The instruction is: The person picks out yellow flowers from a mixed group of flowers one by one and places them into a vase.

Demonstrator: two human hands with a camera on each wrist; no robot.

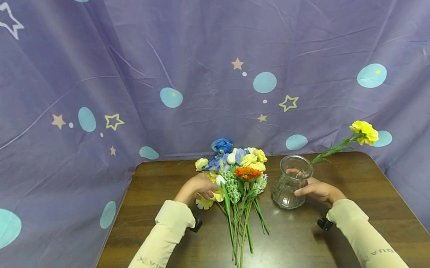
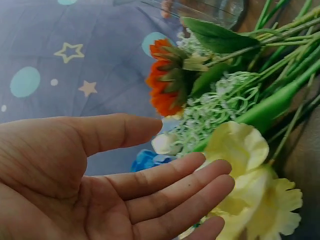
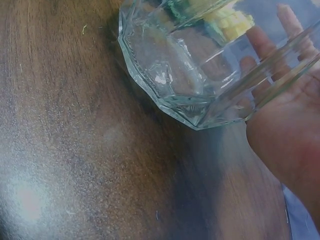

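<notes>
Near the table's (image 1: 162, 228) far edge, right hand (image 1: 319, 190) grips the vase (image 1: 290, 183); left hand (image 1: 197, 188), fingers straight, touches the flowers (image 1: 237, 171).

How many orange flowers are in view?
1: an orange flower lies in the bunch on the table, between both hands. Others may be hidden underneath.

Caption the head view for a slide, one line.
Right hand holds a glass vase beside a yellow flower; left hand reaches the flower bunch.
</notes>
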